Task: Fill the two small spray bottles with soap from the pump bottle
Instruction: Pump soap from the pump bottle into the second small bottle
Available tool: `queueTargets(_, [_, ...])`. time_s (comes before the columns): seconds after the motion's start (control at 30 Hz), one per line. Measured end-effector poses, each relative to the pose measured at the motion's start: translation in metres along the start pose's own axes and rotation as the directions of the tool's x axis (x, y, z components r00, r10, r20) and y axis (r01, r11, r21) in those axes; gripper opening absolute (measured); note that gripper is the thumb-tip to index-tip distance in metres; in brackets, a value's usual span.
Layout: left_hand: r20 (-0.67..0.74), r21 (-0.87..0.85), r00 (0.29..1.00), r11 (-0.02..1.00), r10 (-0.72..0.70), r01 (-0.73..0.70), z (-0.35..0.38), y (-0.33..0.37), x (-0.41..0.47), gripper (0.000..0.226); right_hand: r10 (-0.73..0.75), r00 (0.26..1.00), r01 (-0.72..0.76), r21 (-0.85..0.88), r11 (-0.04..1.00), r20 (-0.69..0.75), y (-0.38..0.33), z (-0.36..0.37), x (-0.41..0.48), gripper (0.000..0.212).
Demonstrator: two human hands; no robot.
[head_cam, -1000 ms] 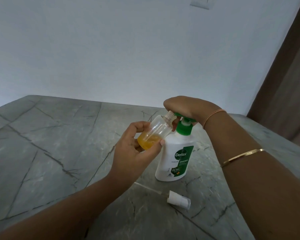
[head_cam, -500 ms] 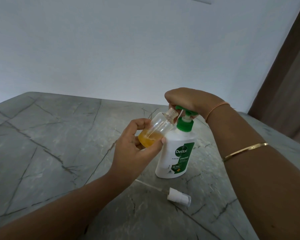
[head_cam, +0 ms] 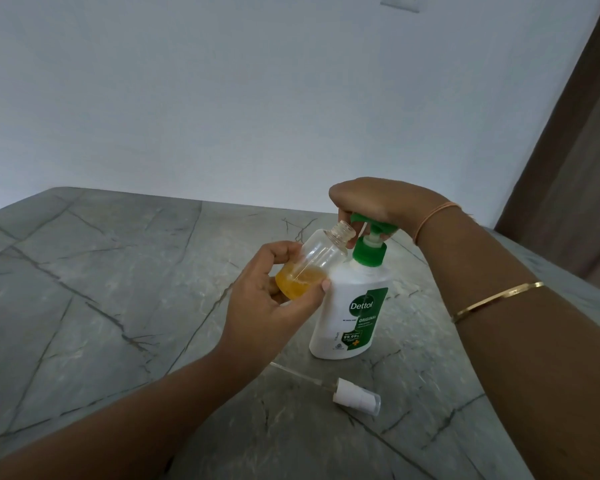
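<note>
My left hand (head_cam: 269, 306) holds a small clear spray bottle (head_cam: 314, 263), tilted with its open neck up against the nozzle of the pump bottle. Orange soap fills the small bottle's lower part. The white pump bottle (head_cam: 352, 306) with a green label stands upright on the table. My right hand (head_cam: 371, 202) rests on top of its green pump head (head_cam: 369, 233), which is raised. A white spray cap with a long thin tube (head_cam: 357, 396) lies on the table in front of the pump bottle. Only one small bottle is in view.
The grey marble-patterned table (head_cam: 101, 289) stretches left and back to a white wall (head_cam: 257, 98). A brown door or panel (head_cam: 575, 150) stands at the right. The table's right edge runs close behind my right forearm.
My right hand and the pump head have risen from a pressed-down position. There is a little more orange soap in the small bottle. My left hand keeps the bottle at the nozzle.
</note>
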State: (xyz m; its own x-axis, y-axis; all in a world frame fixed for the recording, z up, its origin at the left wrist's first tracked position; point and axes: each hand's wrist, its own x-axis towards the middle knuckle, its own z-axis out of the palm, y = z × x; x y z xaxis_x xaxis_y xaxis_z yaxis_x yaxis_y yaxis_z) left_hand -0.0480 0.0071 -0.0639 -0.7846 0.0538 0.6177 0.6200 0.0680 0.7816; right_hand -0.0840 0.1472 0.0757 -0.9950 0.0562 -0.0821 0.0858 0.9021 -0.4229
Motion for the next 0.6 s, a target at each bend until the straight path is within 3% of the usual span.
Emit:
queueTargets(0.47, [-0.008,-0.034,1.000,0.999,0.018,-0.018,0.000,0.002,0.000,0.039,0.035,0.999,-0.035,0.031,0.999,0.002,0.001,0.009,-0.001,0.019])
queueTargets(0.6, [-0.001,-0.022,1.000,1.000,0.016,-0.016,0.000,0.002,0.000,0.040,0.022,1.000,-0.022,0.030,0.999,0.014,0.001,0.002,-0.004,0.028])
